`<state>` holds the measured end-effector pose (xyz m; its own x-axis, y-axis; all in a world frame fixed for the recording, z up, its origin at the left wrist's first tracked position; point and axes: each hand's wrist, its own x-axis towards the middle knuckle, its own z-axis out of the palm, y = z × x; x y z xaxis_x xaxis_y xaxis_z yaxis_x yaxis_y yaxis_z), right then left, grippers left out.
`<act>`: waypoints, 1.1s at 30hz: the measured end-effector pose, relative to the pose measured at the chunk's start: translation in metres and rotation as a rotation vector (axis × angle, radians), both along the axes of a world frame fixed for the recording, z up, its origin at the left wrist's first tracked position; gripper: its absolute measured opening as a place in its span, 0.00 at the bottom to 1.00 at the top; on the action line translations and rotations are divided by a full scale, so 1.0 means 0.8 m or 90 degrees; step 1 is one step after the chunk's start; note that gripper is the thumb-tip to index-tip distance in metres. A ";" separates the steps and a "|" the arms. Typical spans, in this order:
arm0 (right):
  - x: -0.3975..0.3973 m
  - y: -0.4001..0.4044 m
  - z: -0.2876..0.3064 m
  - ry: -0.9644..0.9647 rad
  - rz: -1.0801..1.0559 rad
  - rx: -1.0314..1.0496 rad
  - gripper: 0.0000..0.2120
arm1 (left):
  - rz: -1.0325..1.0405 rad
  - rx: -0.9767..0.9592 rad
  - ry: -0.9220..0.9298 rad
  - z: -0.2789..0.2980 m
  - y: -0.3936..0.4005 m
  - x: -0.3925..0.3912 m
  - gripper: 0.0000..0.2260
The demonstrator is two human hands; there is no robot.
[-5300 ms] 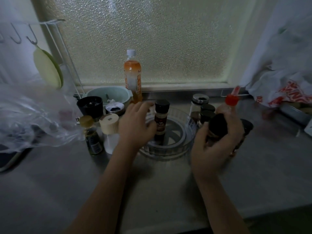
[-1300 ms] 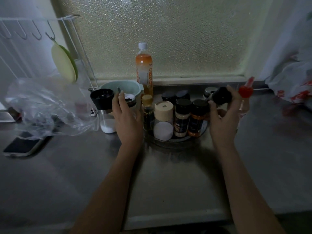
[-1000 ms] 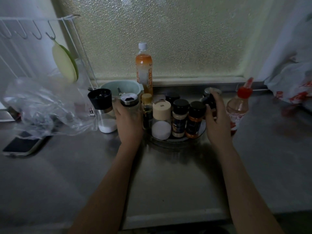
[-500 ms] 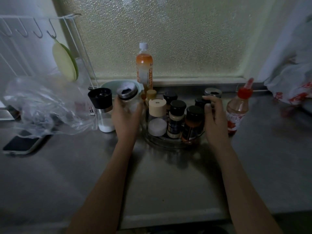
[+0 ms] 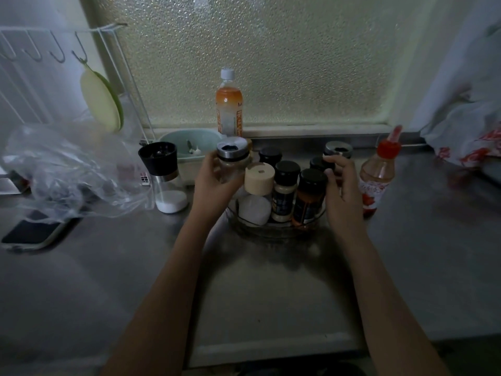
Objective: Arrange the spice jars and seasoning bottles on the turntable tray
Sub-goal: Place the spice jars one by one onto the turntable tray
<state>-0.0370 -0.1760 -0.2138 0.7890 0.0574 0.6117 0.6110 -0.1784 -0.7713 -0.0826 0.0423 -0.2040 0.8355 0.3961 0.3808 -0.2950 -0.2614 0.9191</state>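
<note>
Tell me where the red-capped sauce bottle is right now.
In the head view, the red-capped sauce bottle stands on the counter, right of the turntable tray, just beyond the right hand.

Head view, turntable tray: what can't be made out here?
- Turntable tray: its floor and free slots are hidden by the jars in front.
- Jar labels, e.g. orange spice jar: too dim and small to read.
- Right hand: whether it grips a jar or just rests is unclear; its palm faces away.
- Glass jar in left hand: contents unreadable.
</note>
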 end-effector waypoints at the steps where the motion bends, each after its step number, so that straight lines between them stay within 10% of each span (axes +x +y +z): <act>1: 0.000 0.000 0.000 -0.003 0.000 0.000 0.10 | -0.019 0.004 0.020 -0.003 0.002 0.001 0.21; 7: -0.004 0.001 0.003 -0.047 -0.049 -0.018 0.13 | -0.047 0.047 0.069 -0.005 0.003 -0.001 0.29; 11: -0.004 -0.012 0.007 -0.166 -0.381 0.009 0.16 | -0.081 -0.055 0.043 -0.002 -0.003 -0.005 0.24; 14: 0.009 -0.029 0.003 -0.010 -0.514 0.027 0.28 | 0.042 -0.008 -0.024 -0.001 -0.006 -0.011 0.19; 18: 0.023 -0.032 -0.011 0.156 -0.400 0.035 0.37 | 0.432 0.305 -0.151 -0.001 0.001 -0.023 0.14; 21: 0.012 -0.026 0.000 0.012 -0.496 0.006 0.31 | 0.570 0.306 -0.167 0.002 0.003 -0.024 0.16; 24: 0.003 -0.015 0.021 -0.168 -0.352 -0.040 0.15 | 0.548 0.303 -0.192 -0.002 0.005 -0.022 0.16; 33: 0.028 -0.008 0.020 0.140 -0.042 -0.238 0.09 | 0.313 0.240 -0.053 -0.003 -0.031 -0.017 0.10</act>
